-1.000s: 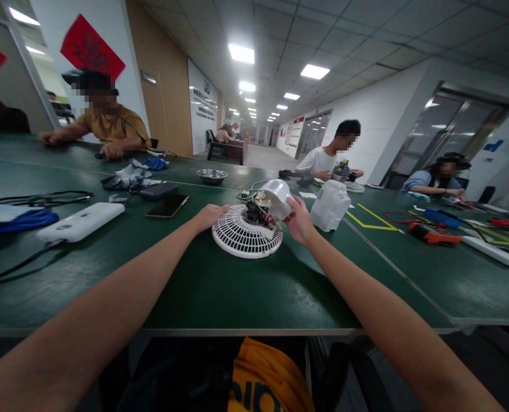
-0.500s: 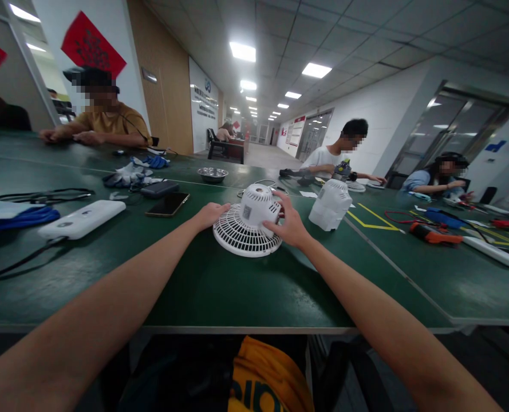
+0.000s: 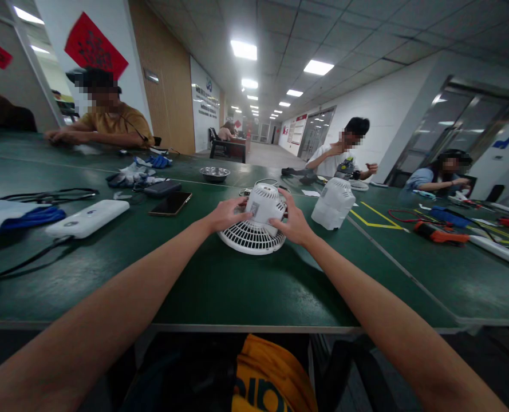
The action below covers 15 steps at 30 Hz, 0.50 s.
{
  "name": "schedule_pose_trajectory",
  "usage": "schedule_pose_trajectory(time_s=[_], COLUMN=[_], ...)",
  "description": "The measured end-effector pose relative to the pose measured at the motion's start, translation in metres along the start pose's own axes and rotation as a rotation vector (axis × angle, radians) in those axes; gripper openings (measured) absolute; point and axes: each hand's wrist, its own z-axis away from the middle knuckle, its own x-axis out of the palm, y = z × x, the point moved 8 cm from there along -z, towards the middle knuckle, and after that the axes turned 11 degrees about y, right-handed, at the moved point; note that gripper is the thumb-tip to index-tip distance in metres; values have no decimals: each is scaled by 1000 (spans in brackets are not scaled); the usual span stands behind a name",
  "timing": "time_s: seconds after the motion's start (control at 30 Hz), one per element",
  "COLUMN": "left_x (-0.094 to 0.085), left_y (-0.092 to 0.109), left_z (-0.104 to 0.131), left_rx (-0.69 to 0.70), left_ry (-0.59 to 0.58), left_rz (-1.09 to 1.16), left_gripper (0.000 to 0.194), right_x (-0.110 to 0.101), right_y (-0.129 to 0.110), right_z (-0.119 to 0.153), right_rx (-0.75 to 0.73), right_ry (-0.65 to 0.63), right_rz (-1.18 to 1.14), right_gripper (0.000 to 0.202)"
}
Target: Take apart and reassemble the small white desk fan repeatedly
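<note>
A white fan housing [image 3: 261, 205] with a printed label stands on a round white slatted grille [image 3: 251, 240], which lies on the green table [image 3: 245, 292]. My left hand [image 3: 228, 214] grips the housing's left side, fingers behind it and thumb near the label. On the other side, my right hand [image 3: 294, 219] holds the housing between thumb and fingers. A cable loops behind the housing. To the right stands another white plastic housing [image 3: 332, 205], touched by neither hand.
A phone [image 3: 170, 203], a white power bank [image 3: 88, 219] and gloves [image 3: 134, 173] lie left. Behind is a metal bowl [image 3: 215, 174]. An orange-and-black meter [image 3: 441, 232] lies right. Several people sit around the table.
My left hand has moved from the grille's edge up onto the housing's left side. The housing looks slightly tilted compared with before. Across the table, a person has raised their hands.
</note>
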Motion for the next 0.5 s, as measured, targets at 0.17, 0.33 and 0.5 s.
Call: schedule_pose_trajectory(time_s=[0.17, 0.33, 0.5], left_x=[1, 3, 6], left_y=[16, 15, 10], left_z=[1, 1, -1], left_rx=[91, 125, 168], left_ry=[-29, -56, -62], left_rz=[-149, -192, -265], left_gripper=[52, 43, 40], right_x=[-1, -1, 0], right_y=[-4, -9, -7], right_z=[1, 4, 4], right_rx=[-10, -34, -40], right_ry=[-46, -109, -87], right_rz=[-47, -61, -19], right_gripper=[81, 80, 88])
